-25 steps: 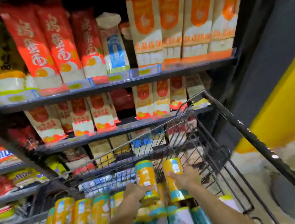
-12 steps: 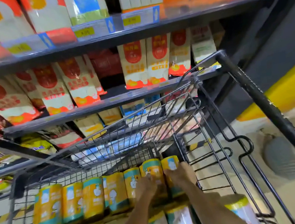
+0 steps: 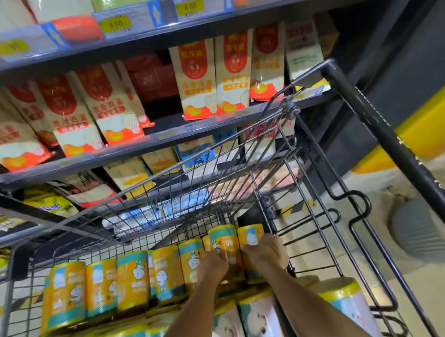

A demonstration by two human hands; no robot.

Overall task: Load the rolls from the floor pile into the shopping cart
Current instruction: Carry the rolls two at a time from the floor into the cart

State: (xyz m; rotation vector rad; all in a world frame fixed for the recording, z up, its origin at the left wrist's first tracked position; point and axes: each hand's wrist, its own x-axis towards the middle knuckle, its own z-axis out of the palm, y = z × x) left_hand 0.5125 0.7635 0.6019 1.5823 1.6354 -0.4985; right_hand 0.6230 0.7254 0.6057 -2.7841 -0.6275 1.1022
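Set-down stage of one load cycle, by the look of it. Gripping one upright roll (image 3: 224,241) in the left hand (image 3: 213,265), fingers curled round its lower half. Gripping a second roll (image 3: 251,235) in the right hand (image 3: 266,254), just beside the first and close against the right wire wall of the shopping cart (image 3: 313,174). Filling the right end of a standing row of rolls (image 3: 104,287) along the far end of the basket. Noted also: a nearer batch of rolls (image 3: 257,327) under the forearms, and store shelves (image 3: 157,141) of packets beyond the cart. Cannot see the floor pile. Cannot tell whether both bases are seated; noting the left-hand roll slightly higher than its neighbours. Next, as a judgement: press both down level, loosen both grips without tipping the row, lift straight up clear of the wire, then turn back to the floor for more. Possible snag: catching the right knuckles on the wall
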